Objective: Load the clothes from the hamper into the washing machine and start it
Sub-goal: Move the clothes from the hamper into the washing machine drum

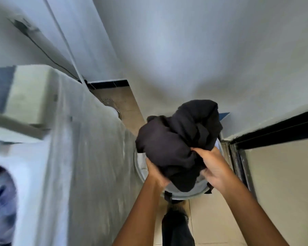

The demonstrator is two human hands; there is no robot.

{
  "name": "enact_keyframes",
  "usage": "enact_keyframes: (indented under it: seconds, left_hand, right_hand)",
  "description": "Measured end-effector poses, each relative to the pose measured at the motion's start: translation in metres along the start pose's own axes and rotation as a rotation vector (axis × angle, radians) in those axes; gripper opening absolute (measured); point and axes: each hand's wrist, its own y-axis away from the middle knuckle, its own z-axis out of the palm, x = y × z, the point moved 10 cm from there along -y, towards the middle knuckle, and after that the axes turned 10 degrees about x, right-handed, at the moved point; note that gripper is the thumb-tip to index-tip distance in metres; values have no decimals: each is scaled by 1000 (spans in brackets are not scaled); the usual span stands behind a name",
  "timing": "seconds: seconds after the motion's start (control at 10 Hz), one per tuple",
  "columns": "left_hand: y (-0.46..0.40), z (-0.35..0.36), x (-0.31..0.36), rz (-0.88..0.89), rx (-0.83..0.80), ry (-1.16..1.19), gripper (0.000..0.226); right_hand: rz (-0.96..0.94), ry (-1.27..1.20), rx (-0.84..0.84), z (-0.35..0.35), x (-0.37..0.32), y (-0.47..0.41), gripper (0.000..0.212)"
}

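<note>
A bundle of black clothes point(178, 139) is held above the round grey hamper point(183, 193) on the floor. My left hand point(156, 173) grips the bundle from below on its left side. My right hand point(212, 167) grips it on the right, fingers curled into the cloth. The bundle hides most of the hamper's inside. The white washing machine point(75, 157) stands to the left, its round door opening point(2, 201) at the far left edge with bluish cloth inside.
A white wall rises behind the hamper. A black-framed sliding door track point(238, 157) runs along the right. The tiled floor point(215, 224) lies below, with my dark-trousered leg point(176, 229) on it. A cable and a white hose point(73, 59) run down the wall behind the machine.
</note>
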Motion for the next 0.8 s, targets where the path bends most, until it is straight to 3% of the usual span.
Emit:
enact_keyframes:
  seconds: [0.1, 0.2, 0.5, 0.6, 0.8]
  left_hand:
    - [35, 3, 5, -16, -134, -71, 58]
    - [68, -5, 17, 6, -215, -78, 50]
    - [172, -48, 50, 131, -303, -50, 46]
    - [209, -68, 71, 216, -351, -53, 35]
    - [275, -133, 98, 263, -360, -54, 46]
  right_hand:
    - [-135, 119, 93, -18, -29, 31, 35]
    - [-197, 175, 79, -20, -47, 72, 34]
    - [-289, -114, -5, 19, -84, 199, 33]
    - [-353, -153, -22, 30, -90, 239, 34]
    - [-466, -154, -72, 63, -93, 315, 33]
